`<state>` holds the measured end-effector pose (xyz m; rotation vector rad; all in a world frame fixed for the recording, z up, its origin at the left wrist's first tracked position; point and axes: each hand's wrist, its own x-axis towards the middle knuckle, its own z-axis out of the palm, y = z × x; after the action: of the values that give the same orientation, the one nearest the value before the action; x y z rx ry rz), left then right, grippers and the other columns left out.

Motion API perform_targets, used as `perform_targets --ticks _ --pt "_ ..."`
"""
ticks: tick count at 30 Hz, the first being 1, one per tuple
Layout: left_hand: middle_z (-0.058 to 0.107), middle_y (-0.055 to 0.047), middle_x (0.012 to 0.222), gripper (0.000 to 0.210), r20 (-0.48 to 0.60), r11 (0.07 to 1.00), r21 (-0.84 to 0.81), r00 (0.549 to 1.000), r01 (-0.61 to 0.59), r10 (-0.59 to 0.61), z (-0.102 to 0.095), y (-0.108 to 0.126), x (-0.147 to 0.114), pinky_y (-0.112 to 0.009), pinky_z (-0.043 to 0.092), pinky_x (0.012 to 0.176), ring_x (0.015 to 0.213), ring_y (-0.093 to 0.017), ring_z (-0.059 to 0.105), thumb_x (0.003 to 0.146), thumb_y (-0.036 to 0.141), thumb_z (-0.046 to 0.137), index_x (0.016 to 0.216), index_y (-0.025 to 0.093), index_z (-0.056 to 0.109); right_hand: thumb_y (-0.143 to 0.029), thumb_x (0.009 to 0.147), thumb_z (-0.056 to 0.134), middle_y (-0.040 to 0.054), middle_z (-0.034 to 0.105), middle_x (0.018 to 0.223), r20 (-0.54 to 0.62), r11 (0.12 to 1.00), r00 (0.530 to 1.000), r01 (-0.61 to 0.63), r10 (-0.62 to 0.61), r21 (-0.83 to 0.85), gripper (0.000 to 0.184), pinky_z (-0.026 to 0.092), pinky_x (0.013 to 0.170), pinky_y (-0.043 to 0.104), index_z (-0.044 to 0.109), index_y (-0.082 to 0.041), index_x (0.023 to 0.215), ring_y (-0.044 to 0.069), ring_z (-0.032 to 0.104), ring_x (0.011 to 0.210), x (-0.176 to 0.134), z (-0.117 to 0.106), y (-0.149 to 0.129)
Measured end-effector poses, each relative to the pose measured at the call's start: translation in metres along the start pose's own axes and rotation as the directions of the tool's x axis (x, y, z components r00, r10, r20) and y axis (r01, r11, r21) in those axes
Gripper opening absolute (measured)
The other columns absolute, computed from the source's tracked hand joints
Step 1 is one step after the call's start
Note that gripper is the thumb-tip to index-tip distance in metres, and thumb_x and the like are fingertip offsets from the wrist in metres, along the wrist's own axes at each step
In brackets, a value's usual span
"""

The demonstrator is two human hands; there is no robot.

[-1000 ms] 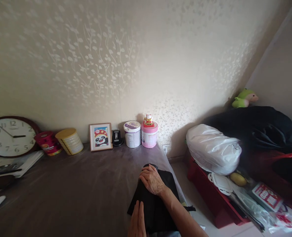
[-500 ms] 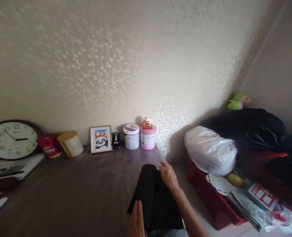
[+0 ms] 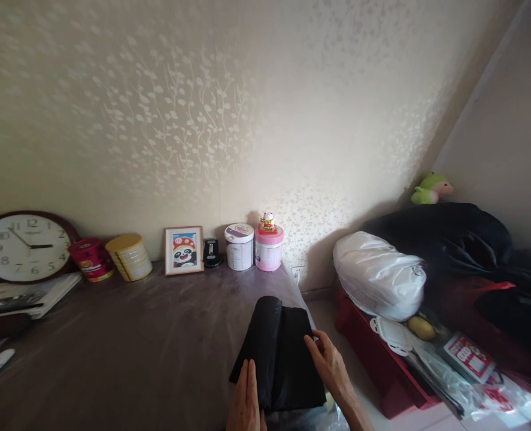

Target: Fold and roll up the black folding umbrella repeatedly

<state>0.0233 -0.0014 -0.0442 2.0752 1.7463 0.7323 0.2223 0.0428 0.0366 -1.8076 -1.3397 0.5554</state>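
A piece of black folded fabric point(image 3: 299, 359), with a slight sheen, lies at the table's right front edge. Its left part forms a thick rounded fold, while the right part is flat. My left hand point(image 3: 247, 398) rests against the lower left of the fold, fingers straight and close together, its thumb mostly hidden. At the fabric's right edge is my right hand point(image 3: 330, 362), thumb and forefinger bent onto that edge; the other fingers are partly hidden. Something clear and crinkled shows under the fabric's near edge.
On the brown table point(image 3: 157, 341) stand a clock point(image 3: 23, 254), a red tub point(image 3: 91, 260), a yellow-lidded can point(image 3: 130, 257), a panda picture frame point(image 3: 184, 250) and two tubs by the wall. To the right, a red box point(image 3: 377, 365) stands beneath a white plastic bag point(image 3: 379, 272).
My right hand has come down from the fabric's far right corner to the middle of its right edge, and its fingers have closed there. My left hand stays against the fold.
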Motion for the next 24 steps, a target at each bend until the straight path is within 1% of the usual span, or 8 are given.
perform_targets --ticks 3,7,9,12,14,18,21,24 --pt "0.025 -0.014 0.147 0.07 0.017 1.0 -0.008 1.0 0.023 -0.023 -0.002 0.003 0.001 -0.032 0.037 0.104 0.132 -0.02 0.031 0.071 -0.002 0.029 0.139 0.009 0.017 -0.053 0.072 0.049 -0.0004 0.059 0.061 0.011 1.0 1.0 0.002 -0.003 0.028 0.04 0.043 0.058 0.03 0.058 -0.021 0.094 0.019 0.056 0.057 0.002 0.003 0.001" --pt "0.027 -0.012 0.146 0.069 0.087 0.995 0.001 0.991 0.102 -0.102 -0.008 0.008 0.002 -0.03 0.042 0.098 0.128 -0.021 0.039 0.075 0.001 0.03 0.14 0.014 0.014 -0.049 0.071 0.052 0.001 0.062 0.068 0.071 0.99 0.997 0.024 -0.034 0.137 0.038 0.045 0.063 0.03 0.06 -0.02 0.093 0.02 0.059 0.065 0.007 0.004 -0.005" --pt "0.028 -0.012 0.146 0.068 0.104 0.994 0.005 0.988 0.113 -0.113 -0.01 0.01 0.002 -0.03 0.042 0.098 0.128 -0.021 0.039 0.075 0.002 0.031 0.14 0.015 0.014 -0.05 0.07 0.054 0.0002 0.06 0.065 0.125 0.973 0.991 0.014 -0.044 0.23 0.04 0.044 0.059 0.029 0.061 -0.019 0.094 0.019 0.058 0.065 0.01 0.004 -0.016" --pt "0.028 -0.014 0.146 0.067 0.104 0.994 0.012 0.989 0.107 -0.108 -0.012 0.011 0.002 -0.03 0.04 0.099 0.128 -0.021 0.039 0.075 0.001 0.029 0.14 0.011 0.016 -0.054 0.072 0.054 -0.0008 0.058 0.064 0.222 0.922 0.973 -0.032 -0.059 0.385 0.045 0.042 0.053 0.026 0.06 -0.018 0.098 0.016 0.055 0.06 0.014 0.007 -0.041" --pt "0.028 -0.015 0.145 0.068 0.099 0.994 0.034 0.99 0.1 -0.103 -0.012 0.011 0.002 -0.03 0.039 0.1 0.128 -0.02 0.039 0.073 -0.001 0.029 0.139 0.01 0.017 -0.055 0.071 0.055 -0.0007 0.059 0.067 0.268 0.884 0.96 -0.057 -0.078 0.464 0.048 0.042 0.052 0.025 0.06 -0.018 0.101 0.016 0.055 0.061 0.015 0.015 -0.058" --pt "0.029 -0.017 0.144 0.072 0.085 0.992 0.103 0.993 0.07 -0.079 -0.011 0.008 0.004 -0.029 0.036 0.102 0.129 -0.019 0.037 0.066 -0.003 0.033 0.137 0.006 0.023 -0.054 0.071 0.057 -0.0001 0.059 0.067 0.263 0.856 0.96 -0.053 -0.099 0.515 0.046 0.043 0.052 0.024 0.06 -0.019 0.102 0.016 0.056 0.062 0.016 0.04 -0.078" --pt "0.032 -0.02 0.142 0.073 0.084 0.99 0.138 0.995 0.035 -0.047 -0.009 0.004 0.006 -0.031 0.035 0.104 0.129 -0.021 0.037 0.063 -0.004 0.035 0.135 0.001 0.025 -0.052 0.074 0.054 -0.0007 0.058 0.065 0.27 0.866 0.955 -0.029 -0.123 0.499 0.044 0.043 0.052 0.023 0.061 -0.018 0.101 0.014 0.055 0.061 0.019 0.059 -0.08" --pt "0.035 -0.021 0.14 0.071 0.066 0.992 0.129 0.998 -0.007 -0.001 -0.007 -0.001 0.007 -0.032 0.034 0.105 0.129 -0.022 0.037 0.063 -0.003 0.037 0.133 0.0 0.029 -0.049 0.075 0.054 -0.0017 0.057 0.063 0.275 0.901 0.952 0.0 -0.133 0.434 0.042 0.042 0.052 0.023 0.06 -0.017 0.101 0.014 0.055 0.061 0.023 0.074 -0.076"
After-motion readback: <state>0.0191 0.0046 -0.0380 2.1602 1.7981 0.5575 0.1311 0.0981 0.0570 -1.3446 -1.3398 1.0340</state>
